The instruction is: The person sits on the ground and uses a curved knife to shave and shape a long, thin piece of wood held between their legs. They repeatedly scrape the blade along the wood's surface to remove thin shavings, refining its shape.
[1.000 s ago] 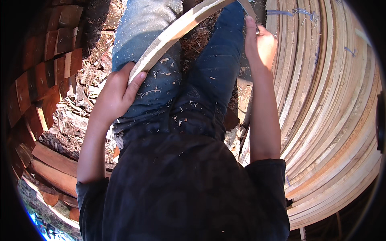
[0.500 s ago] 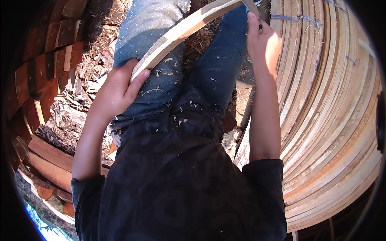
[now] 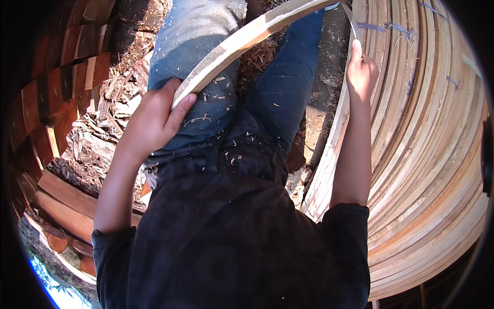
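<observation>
A long pale strip of wood (image 3: 231,46) slants across my lap and appears bent by the lens; its far end leaves the top edge. My left hand (image 3: 149,123) is closed around its near end, over my left thigh. Up at the right, my right hand (image 3: 363,77) grips a knife (image 3: 352,20) with a narrow metal blade that points away from me. The handle is hidden in the fist. The blade is beside the far part of the strip; whether they touch I cannot tell.
On the right lies a large stack of long pale wood strips (image 3: 406,170), some tied with bluish bands. Stacked split wood (image 3: 72,77) rises on the left. Wood chips (image 3: 98,139) litter the ground, and small shavings cling to my jeans (image 3: 200,103).
My right hand has moved right and toward me with the knife, away from the strip. My left hand and the strip have barely shifted.
</observation>
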Demonstrator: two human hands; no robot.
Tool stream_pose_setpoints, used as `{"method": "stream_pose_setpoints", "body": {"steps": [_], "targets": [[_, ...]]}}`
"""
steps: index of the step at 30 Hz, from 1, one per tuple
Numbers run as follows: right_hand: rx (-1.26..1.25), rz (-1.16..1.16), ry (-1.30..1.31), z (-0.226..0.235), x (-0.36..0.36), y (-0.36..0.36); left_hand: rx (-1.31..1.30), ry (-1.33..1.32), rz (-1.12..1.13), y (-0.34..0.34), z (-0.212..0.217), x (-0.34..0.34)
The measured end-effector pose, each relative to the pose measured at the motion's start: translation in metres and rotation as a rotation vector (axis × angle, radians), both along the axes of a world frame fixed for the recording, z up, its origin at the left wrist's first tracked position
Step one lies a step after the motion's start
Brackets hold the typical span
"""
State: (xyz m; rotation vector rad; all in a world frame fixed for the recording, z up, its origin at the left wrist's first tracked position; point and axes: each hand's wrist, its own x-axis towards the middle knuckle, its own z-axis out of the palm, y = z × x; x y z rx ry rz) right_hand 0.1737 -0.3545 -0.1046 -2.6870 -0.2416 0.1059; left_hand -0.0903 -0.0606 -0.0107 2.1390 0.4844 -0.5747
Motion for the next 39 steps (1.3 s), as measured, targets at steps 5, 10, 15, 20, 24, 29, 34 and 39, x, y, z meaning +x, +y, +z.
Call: {"method": "stream_pose_setpoints", "body": {"steps": [5, 10, 15, 20, 24, 29, 34, 39], "targets": [[0.488, -0.424, 0.436, -0.016, -0.064, 0.031, 0.066, -0.049, 0.011, -0.006, 0.0, 0.001], [0.581, -0.176, 0.3, -0.029, -0.122, 0.033, 0.26, -0.108, -0.009, -0.017, -0.005, 0.0], [0.323, 0.056, 0.253, 0.032, -0.111, 0.055, 0.344, -0.082, -0.037, -0.024, -0.009, -0.003], [0.111, 0.202, 0.131, 0.036, -0.094, 0.067, 0.405, -0.17, -0.063, -0.027, -0.012, -0.006], [0.022, 0.3, -0.016, 0.027, -0.08, 0.06, 0.406, -0.179, -0.063, -0.025, -0.012, -0.009], [-0.046, 0.328, -0.162, 0.017, -0.064, 0.053, 0.398, -0.16, -0.043, -0.028, -0.01, -0.01], [-0.12, 0.295, -0.207, 0.014, -0.052, 0.048, 0.397, -0.177, -0.03, -0.03, -0.011, -0.012], [-0.172, 0.28, -0.18, 0.018, -0.054, 0.048, 0.416, -0.232, -0.044, -0.029, -0.012, -0.012]]}}
